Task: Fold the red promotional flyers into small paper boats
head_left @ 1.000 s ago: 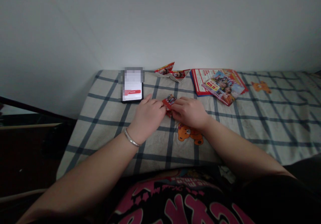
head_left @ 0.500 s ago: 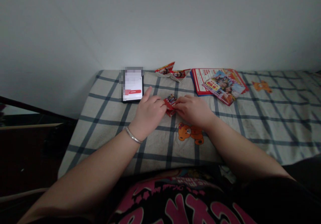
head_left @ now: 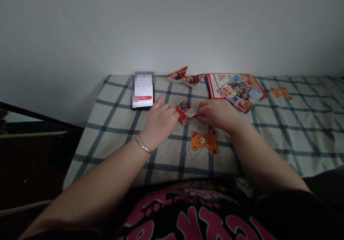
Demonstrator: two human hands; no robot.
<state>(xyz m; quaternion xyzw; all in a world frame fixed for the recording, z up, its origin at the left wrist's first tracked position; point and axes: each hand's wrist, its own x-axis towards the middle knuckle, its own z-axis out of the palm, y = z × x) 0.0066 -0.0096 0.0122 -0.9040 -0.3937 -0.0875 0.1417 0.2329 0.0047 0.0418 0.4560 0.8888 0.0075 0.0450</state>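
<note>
While the left hand [head_left: 159,120] pins the folded paper [head_left: 185,110] with closed fingers, the right hand [head_left: 218,114] pinches its white corner. Both grips likely hold it taut

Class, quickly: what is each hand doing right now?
Left hand: closed, pinching the small red folded paper piece.
Right hand: closed, pinching that paper's right edge.

A checked sheet [head_left: 282,125] printed with orange bears [head_left: 205,141] meets a pale wall [head_left: 172,25]. Along its far edge — a lit phone [head_left: 143,91], a folded leaflet [head_left: 185,77], then stacked flyers [head_left: 235,87].
</note>
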